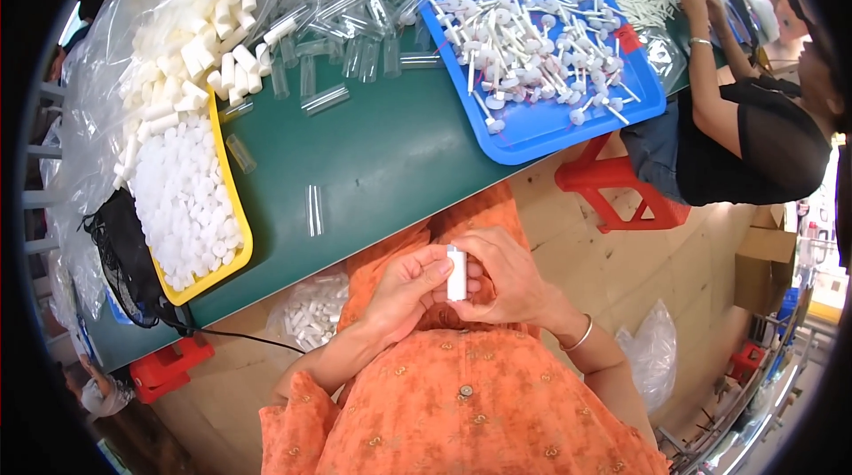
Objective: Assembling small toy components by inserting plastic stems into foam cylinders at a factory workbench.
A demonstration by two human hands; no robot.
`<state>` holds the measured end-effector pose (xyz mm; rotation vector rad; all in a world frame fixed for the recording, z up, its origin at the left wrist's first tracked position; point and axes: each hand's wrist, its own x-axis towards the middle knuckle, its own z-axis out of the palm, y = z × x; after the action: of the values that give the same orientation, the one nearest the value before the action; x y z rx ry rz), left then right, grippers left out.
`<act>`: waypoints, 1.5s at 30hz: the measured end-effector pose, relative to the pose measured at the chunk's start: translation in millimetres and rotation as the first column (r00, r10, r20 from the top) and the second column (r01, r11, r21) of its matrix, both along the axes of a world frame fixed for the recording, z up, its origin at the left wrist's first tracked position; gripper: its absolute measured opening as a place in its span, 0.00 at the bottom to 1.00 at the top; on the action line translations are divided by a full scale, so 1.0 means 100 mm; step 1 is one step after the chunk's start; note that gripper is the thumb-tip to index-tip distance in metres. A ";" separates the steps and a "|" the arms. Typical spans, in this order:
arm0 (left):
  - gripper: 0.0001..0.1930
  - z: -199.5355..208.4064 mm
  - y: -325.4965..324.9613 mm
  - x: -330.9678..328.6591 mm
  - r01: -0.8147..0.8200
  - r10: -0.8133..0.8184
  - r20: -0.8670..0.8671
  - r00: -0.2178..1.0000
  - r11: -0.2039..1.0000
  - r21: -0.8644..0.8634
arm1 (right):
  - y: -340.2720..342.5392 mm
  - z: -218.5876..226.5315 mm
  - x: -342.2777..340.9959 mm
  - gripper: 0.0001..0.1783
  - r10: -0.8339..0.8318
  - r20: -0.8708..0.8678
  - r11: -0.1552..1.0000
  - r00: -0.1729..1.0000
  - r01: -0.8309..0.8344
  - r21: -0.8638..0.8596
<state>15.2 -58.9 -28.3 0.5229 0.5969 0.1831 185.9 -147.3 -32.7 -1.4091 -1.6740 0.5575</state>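
Above my lap, just off the table's near edge, both hands hold one short white cylinder (457, 274) upright. A clear rim shows at its ends, as if it sits inside a transparent tube. My left hand (406, 290) pinches it from the left with thumb and fingers. From the right, the fingers of my right hand (508, 278) curl around it and partly hide it. Nearest to my hands on the table lies a single clear tube (314, 211).
On the green table (373, 164), a yellow tray (241, 218) holds small white caps, with white cylinders (200, 54) heaped behind. Clear tubes (364, 58) pile at the back. A blue tray (524, 152) holds white stemmed parts. Another person (754, 133) sits right, near a red stool (621, 187).
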 end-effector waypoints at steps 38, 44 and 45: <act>0.19 0.38 1.45 -0.45 0.698 0.797 -0.173 0.579 -0.374 0.611 | 0.57 0.22 0.79 0.16 -0.431 -0.714 0.875 0.552 0.448 -0.181; 0.10 0.54 2.51 -0.41 0.812 0.875 -0.209 0.436 -0.282 0.512 | 0.56 0.29 0.57 0.15 -0.304 -0.792 0.939 0.529 0.307 -0.156; 0.10 0.51 2.70 -0.34 0.810 0.876 -0.200 0.439 -0.290 0.510 | 0.59 0.29 0.52 0.15 -0.288 -0.804 0.947 0.520 0.281 -0.158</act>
<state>-18.9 210.6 22.9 2.8188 1.7118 0.5984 238.1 -87.8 -3.4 -1.1065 -0.6507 0.8590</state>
